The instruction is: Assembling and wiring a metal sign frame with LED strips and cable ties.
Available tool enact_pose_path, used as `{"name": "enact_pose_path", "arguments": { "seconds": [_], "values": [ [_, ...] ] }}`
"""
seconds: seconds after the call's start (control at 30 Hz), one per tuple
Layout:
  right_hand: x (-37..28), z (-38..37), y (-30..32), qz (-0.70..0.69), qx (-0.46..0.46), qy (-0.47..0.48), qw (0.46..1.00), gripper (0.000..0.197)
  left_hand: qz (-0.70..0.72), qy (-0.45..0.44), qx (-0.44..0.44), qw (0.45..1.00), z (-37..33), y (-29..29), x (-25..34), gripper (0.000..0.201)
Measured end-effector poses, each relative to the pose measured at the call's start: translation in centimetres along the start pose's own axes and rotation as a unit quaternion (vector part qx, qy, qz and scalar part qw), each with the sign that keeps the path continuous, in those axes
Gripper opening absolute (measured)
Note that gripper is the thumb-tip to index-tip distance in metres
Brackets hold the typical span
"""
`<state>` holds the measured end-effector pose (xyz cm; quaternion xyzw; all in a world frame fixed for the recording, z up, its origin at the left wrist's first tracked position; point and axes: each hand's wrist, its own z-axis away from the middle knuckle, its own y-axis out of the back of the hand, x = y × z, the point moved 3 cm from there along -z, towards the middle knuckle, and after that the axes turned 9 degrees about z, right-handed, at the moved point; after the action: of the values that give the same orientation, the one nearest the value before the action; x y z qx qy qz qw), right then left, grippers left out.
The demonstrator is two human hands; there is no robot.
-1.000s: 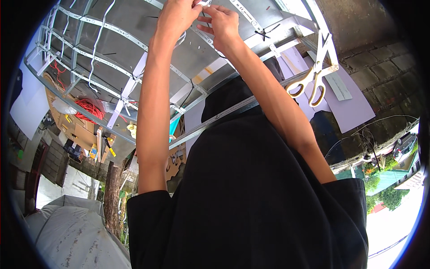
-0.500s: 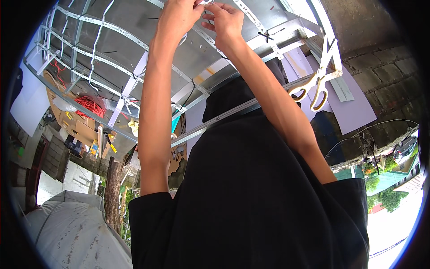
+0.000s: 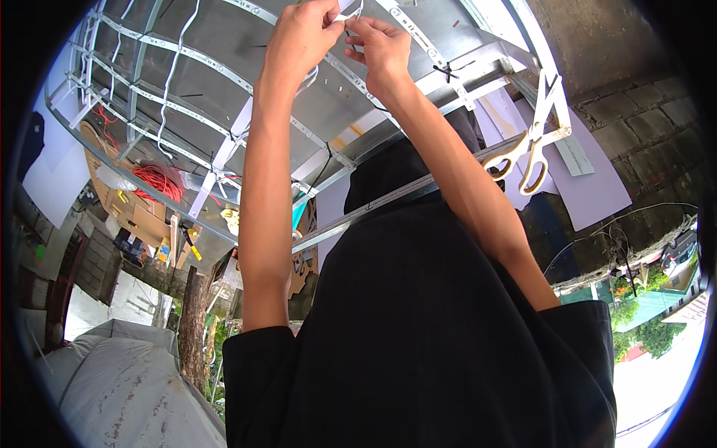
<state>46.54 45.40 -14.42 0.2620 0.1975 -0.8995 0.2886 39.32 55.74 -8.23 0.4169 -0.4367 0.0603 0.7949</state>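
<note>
Two hands are working a thin white strip at the top of a metal frame.

The left hand [image 3: 302, 37] and right hand [image 3: 381, 48] are both pinching the white strip [image 3: 349, 13] with curled fingers, against the grey metal grid panel [image 3: 224, 45]. Cream-handled scissors [image 3: 523, 153] are hanging on the frame at the right, a red cable coil [image 3: 157, 183] is lying at the left, and a block wall [image 3: 642, 127] is standing beyond.

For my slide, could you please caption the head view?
Left hand and right hand pinch a thin white strip against a metal grid frame; scissors lie nearby.
</note>
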Motion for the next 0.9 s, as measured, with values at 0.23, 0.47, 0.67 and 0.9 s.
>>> {"name": "enact_pose_path", "arguments": {
  "seconds": [0.23, 0.47, 0.67, 0.9],
  "values": [
    [0.3, 0.3, -0.1, 0.007, 0.0, -0.012, 1.0, 0.019, 0.005, 0.019, -0.039, 0.999, 0.0, 0.3, -0.3, 0.013],
    [0.1, 0.2, 0.3, 0.04, 0.007, -0.012, 0.999, 0.019, -0.016, 0.047, -0.069, 0.996, -0.8, 0.2, 0.1, 0.015],
    [0.1, 0.1, -0.1, 0.029, 0.006, 0.019, 0.999, 0.017, -0.021, 0.039, -0.082, 0.996, -0.8, 0.6, -0.8, 0.012],
    [0.1, -0.3, -0.1, 0.043, -0.007, 0.024, 0.999, 0.017, -0.005, 0.088, -0.081, 0.993, -1.0, 0.9, -0.7, 0.015]
  ]
}}
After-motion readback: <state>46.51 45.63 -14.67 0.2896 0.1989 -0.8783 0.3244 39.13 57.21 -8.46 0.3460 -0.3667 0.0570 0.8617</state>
